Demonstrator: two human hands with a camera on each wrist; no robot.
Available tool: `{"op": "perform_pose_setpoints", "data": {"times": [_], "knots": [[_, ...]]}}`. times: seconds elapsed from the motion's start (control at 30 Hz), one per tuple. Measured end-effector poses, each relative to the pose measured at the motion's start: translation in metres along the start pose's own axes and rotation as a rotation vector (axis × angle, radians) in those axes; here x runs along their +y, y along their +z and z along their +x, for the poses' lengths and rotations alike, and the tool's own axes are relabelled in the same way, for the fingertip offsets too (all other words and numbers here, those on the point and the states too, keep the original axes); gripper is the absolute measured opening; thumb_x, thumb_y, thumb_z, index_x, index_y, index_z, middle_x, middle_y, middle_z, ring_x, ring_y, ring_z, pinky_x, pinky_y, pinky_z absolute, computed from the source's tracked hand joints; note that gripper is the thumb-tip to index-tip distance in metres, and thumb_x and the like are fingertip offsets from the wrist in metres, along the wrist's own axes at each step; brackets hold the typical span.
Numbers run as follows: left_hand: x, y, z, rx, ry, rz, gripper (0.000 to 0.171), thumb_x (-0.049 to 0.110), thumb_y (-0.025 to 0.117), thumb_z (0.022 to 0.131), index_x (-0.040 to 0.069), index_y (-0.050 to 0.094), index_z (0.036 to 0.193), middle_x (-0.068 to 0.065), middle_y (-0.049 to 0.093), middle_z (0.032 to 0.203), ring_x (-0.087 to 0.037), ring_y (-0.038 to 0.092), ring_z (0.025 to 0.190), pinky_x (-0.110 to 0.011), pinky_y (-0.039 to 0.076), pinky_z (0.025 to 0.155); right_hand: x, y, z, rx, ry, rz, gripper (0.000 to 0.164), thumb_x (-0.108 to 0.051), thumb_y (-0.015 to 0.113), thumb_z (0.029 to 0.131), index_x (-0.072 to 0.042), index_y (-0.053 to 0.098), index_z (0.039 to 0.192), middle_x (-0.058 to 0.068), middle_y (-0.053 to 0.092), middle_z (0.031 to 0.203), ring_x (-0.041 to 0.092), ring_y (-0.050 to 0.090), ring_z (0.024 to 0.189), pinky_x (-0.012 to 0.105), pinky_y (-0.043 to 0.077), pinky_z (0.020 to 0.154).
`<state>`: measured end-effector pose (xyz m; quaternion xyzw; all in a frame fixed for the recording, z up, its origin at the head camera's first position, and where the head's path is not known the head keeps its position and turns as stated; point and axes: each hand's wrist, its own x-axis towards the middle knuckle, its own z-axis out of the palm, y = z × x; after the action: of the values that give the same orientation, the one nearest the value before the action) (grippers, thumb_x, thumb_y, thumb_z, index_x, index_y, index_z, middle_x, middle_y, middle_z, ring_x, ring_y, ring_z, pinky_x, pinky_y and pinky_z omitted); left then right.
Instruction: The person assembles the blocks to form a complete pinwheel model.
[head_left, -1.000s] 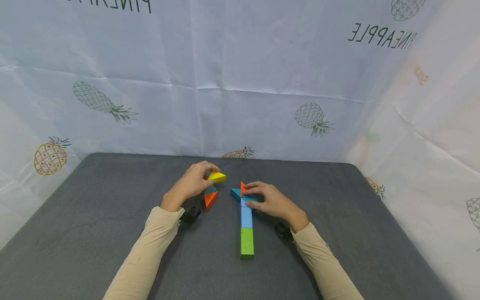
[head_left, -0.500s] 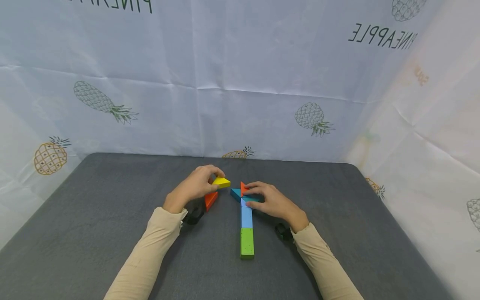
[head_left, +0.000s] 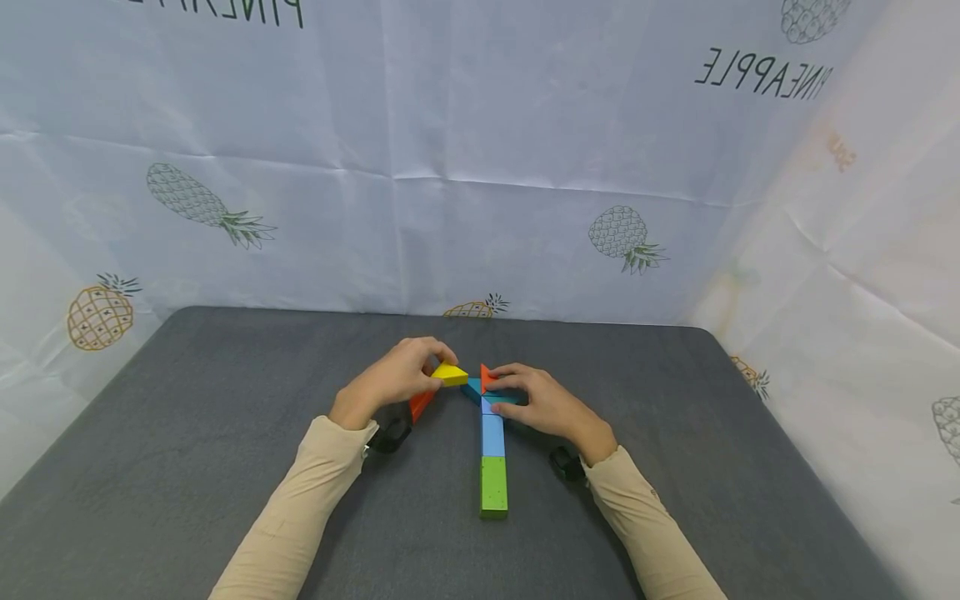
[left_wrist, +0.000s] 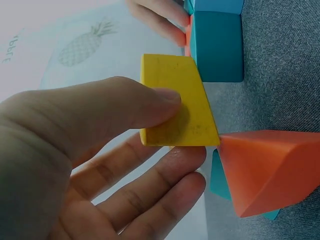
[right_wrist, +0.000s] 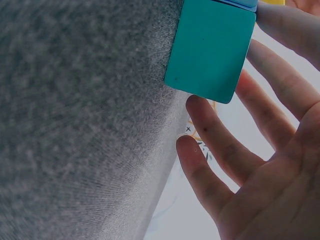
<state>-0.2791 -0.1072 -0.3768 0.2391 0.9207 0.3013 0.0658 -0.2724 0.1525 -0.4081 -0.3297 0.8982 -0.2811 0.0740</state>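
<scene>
My left hand (head_left: 397,372) pinches a yellow triangular block (head_left: 452,375) between thumb and fingers, just left of a row of blocks. That row has a green block (head_left: 493,486) nearest me, then light blue blocks (head_left: 492,435), with teal triangular blocks (head_left: 471,391) at its far end. Among the teal ones an orange triangular block (head_left: 484,377) points away from me. My right hand (head_left: 546,402) rests at this far end, its fingers fairly straight, fingertips touching the orange block and thumb by the light blue one. In the right wrist view a teal block face (right_wrist: 210,52) shows beside the fingers.
Another orange triangular block (head_left: 422,403) lies under the left wrist, partly covered. A teal block (left_wrist: 220,175) shows behind it in the left wrist view. The dark grey table (head_left: 225,467) meets a pineapple-print curtain (head_left: 337,225) at its far edge.
The left hand has carried the yellow block right and slightly nearer, up to the teal block at the row's far end. My right hand and the row have stayed put.
</scene>
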Motion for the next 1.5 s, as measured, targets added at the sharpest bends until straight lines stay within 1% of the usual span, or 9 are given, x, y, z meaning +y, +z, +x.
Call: {"op": "perform_pose_setpoints", "data": {"times": [0.1, 0.27, 0.47, 0.57, 0.8, 1.13, 1.33, 1.5], "knots": [[0.0, 0.0, 0.0, -0.024, -0.003, -0.011, 0.03, 0.0, 0.07, 0.089, 0.008, 0.069, 0.119, -0.011, 0.065, 0.116, -0.02, 0.062, 0.087, -0.031, 0.056, 0.078, 0.001, 0.0, 0.0, 0.001, 0.002, -0.002, 0.037, -0.025, 0.068, 0.095, -0.01, 0.067, 0.129, 0.012, 0.052, 0.145, 0.033, 0.051, 0.133, 0.05, 0.047, 0.104], [-0.001, 0.0, 0.002, -0.078, -0.025, -0.047, 0.03, 0.002, 0.07, 0.09, 0.01, 0.069, 0.119, -0.01, 0.064, 0.119, -0.018, 0.063, 0.088, -0.028, 0.056, 0.074, 0.001, 0.0, 0.0, 0.001, 0.0, -0.005, 0.038, -0.025, 0.068, 0.095, -0.009, 0.066, 0.13, 0.012, 0.053, 0.145, 0.033, 0.051, 0.133, 0.05, 0.047, 0.105], [0.002, 0.001, 0.001, -0.111, -0.04, -0.07, 0.031, 0.002, 0.071, 0.089, 0.01, 0.069, 0.119, -0.01, 0.064, 0.121, -0.02, 0.063, 0.093, -0.029, 0.056, 0.077, 0.001, 0.0, 0.0, 0.004, -0.001, -0.006, 0.038, -0.024, 0.068, 0.095, -0.009, 0.066, 0.13, 0.012, 0.052, 0.146, 0.033, 0.05, 0.133, 0.05, 0.047, 0.105], [0.005, 0.001, 0.0, -0.125, -0.028, -0.061, 0.031, 0.001, 0.071, 0.089, 0.008, 0.069, 0.119, -0.011, 0.064, 0.121, -0.02, 0.063, 0.094, -0.028, 0.055, 0.077, 0.001, 0.001, 0.0, 0.005, 0.0, -0.004, 0.038, -0.024, 0.069, 0.095, -0.009, 0.066, 0.13, 0.011, 0.052, 0.146, 0.033, 0.05, 0.134, 0.05, 0.046, 0.105], [0.002, 0.005, 0.002, -0.144, -0.026, -0.06, 0.031, 0.001, 0.071, 0.089, 0.008, 0.069, 0.119, -0.01, 0.065, 0.122, -0.02, 0.063, 0.095, -0.031, 0.056, 0.079, 0.001, 0.001, 0.001, 0.005, -0.009, 0.006, 0.038, -0.024, 0.068, 0.095, -0.009, 0.066, 0.13, 0.011, 0.052, 0.146, 0.033, 0.05, 0.134, 0.05, 0.046, 0.105], [0.005, 0.009, 0.004, -0.172, -0.017, -0.038, 0.031, 0.001, 0.073, 0.088, 0.007, 0.069, 0.118, -0.009, 0.065, 0.119, -0.021, 0.063, 0.096, -0.031, 0.056, 0.079, 0.0, -0.001, -0.001, 0.007, -0.011, 0.002, 0.038, -0.025, 0.068, 0.095, -0.009, 0.066, 0.129, 0.012, 0.052, 0.145, 0.034, 0.05, 0.133, 0.051, 0.046, 0.105], [0.003, 0.014, 0.005, -0.176, -0.024, 0.003, 0.029, 0.001, 0.073, 0.087, 0.007, 0.07, 0.115, -0.009, 0.066, 0.118, -0.02, 0.063, 0.093, -0.032, 0.056, 0.081, 0.001, 0.0, -0.001, 0.005, -0.008, 0.012, 0.037, -0.025, 0.068, 0.095, -0.009, 0.066, 0.129, 0.012, 0.053, 0.145, 0.033, 0.051, 0.133, 0.05, 0.046, 0.105], [0.003, 0.013, 0.005, -0.17, -0.021, 0.004, 0.028, 0.003, 0.074, 0.087, 0.007, 0.07, 0.115, -0.009, 0.067, 0.117, -0.02, 0.063, 0.093, -0.032, 0.056, 0.081, 0.001, 0.0, 0.0, 0.001, -0.013, 0.019, 0.038, -0.025, 0.068, 0.095, -0.009, 0.066, 0.129, 0.012, 0.053, 0.145, 0.033, 0.051, 0.133, 0.05, 0.047, 0.105]]}}
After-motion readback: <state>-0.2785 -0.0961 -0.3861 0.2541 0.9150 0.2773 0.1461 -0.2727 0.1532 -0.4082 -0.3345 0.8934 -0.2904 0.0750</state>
